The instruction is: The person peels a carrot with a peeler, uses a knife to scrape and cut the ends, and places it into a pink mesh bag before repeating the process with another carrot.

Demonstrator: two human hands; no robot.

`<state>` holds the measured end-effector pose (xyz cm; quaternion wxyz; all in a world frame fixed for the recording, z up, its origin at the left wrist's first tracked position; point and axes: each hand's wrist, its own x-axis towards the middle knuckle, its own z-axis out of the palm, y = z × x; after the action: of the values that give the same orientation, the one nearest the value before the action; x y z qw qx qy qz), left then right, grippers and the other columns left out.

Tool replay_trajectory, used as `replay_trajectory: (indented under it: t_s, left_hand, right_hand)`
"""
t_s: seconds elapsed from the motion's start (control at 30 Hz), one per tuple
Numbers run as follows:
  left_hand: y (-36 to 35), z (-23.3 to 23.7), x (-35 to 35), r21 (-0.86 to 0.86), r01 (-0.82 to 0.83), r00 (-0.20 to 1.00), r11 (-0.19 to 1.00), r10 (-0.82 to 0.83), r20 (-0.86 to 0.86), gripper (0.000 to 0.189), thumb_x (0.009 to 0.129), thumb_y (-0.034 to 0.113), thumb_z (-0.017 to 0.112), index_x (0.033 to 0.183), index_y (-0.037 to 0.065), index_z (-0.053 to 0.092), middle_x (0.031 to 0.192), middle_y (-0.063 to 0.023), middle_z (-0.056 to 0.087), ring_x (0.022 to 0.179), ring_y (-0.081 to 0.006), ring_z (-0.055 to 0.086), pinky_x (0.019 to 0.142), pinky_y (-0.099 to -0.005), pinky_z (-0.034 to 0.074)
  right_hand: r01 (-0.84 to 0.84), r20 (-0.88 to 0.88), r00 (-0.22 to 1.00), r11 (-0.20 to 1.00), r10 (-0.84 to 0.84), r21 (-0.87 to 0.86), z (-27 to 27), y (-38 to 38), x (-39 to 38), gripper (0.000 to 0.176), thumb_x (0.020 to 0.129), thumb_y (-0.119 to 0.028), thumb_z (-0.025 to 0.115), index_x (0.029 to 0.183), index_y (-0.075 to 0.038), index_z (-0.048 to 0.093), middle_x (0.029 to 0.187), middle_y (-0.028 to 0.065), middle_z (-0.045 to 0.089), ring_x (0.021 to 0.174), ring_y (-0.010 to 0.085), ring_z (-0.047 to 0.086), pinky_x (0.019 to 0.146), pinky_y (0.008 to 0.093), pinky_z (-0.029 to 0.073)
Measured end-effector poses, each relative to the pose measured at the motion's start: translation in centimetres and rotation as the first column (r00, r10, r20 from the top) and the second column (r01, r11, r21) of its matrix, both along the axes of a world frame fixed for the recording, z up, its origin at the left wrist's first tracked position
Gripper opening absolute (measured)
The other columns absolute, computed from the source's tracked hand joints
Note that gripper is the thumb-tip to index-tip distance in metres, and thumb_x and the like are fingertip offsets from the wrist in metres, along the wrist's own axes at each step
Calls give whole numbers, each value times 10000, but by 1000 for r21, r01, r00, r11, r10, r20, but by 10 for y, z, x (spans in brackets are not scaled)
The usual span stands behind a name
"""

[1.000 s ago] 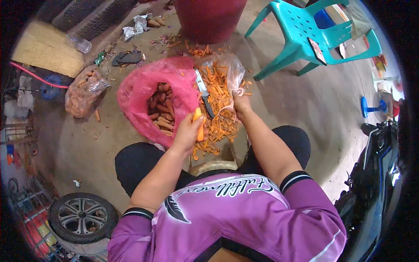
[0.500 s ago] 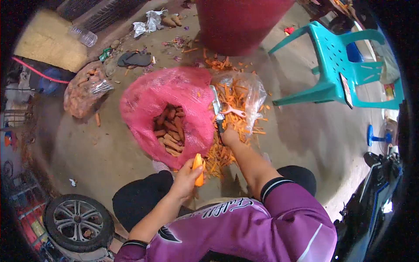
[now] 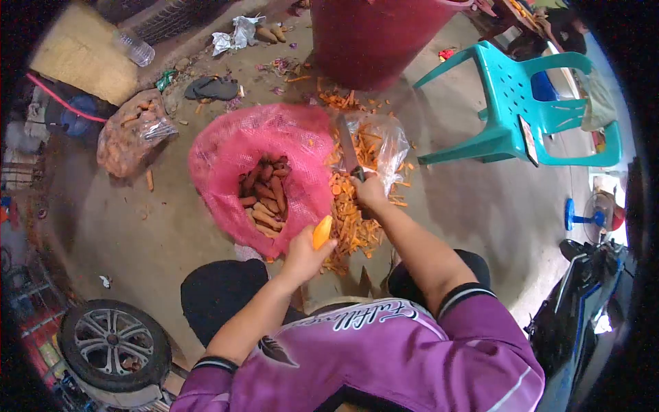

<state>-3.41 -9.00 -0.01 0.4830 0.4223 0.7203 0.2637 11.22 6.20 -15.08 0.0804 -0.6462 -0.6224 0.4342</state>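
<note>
My left hand point(image 3: 307, 255) is wrapped round a peeled orange root point(image 3: 322, 232), beside the lower right edge of a pink mesh sack point(image 3: 302, 144). Unpeeled reddish-brown roots point(image 3: 266, 189) fill the sack's opening. In my right hand point(image 3: 369, 190) is the dark handle of a large knife point(image 3: 349, 145), its blade pointing away from me. Orange peelings and pieces point(image 3: 353, 233) lie beneath and around the knife, partly on a clear plastic bag point(image 3: 392, 147). The peeler seen earlier cannot be made out.
A red tub point(image 3: 377, 41) stands beyond the peelings. On the right are a green plastic chair point(image 3: 504, 103) and a motorcycle point(image 3: 583, 295). A bag of roots point(image 3: 134, 137), a slipper point(image 3: 211, 88) and a wheel point(image 3: 113, 345) are on the left.
My right hand has lifted the knife from the peelings and moved slightly up and right. My left hand has moved up and right with the orange root.
</note>
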Motion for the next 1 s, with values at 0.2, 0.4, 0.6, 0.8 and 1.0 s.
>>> replay_trajectory:
  t_s: [0.2,0.4,0.6,0.8,1.0]
  left_hand:
    - [-7,-26,9,131,82,953,988,-39,-300,331,701,261,629,818,-30,525,724,-235,562,712,-386,555,625,-433,431]
    - [-12,-24,18,114,107,936,988,-62,-346,324,706,260,611,823,-30,523,761,-239,568,730,-379,558,646,-437,434]
    - [-15,-22,20,174,112,932,978,-43,-360,323,697,257,611,829,-20,510,761,-230,562,740,-374,553,647,-426,433]
    - [-13,-8,16,320,53,981,946,11,-196,276,687,212,640,798,-7,514,743,-214,562,718,-358,556,620,-398,429]
    - [-10,-27,8,309,96,970,946,-20,-241,306,667,233,658,793,-13,529,728,-223,560,706,-370,551,617,-407,426]
  right_hand:
    - [-405,207,910,877,359,259,174,-83,31,336,791,-305,510,993,-45,447,738,230,568,689,388,558,619,449,442]
    - [-434,208,897,862,389,261,228,-142,48,289,797,-276,506,975,-58,442,734,215,568,669,371,563,592,446,445]
    - [-510,386,800,860,460,32,174,-160,70,316,813,-275,477,1020,-44,416,798,220,574,692,368,568,604,442,451]
    - [-376,396,846,926,356,-31,171,-142,68,323,810,-262,479,1036,-44,402,816,220,571,732,368,563,628,462,440]
    - [-466,256,884,793,392,392,207,-158,54,296,781,-227,504,1004,-63,400,816,177,558,715,360,557,601,432,451]
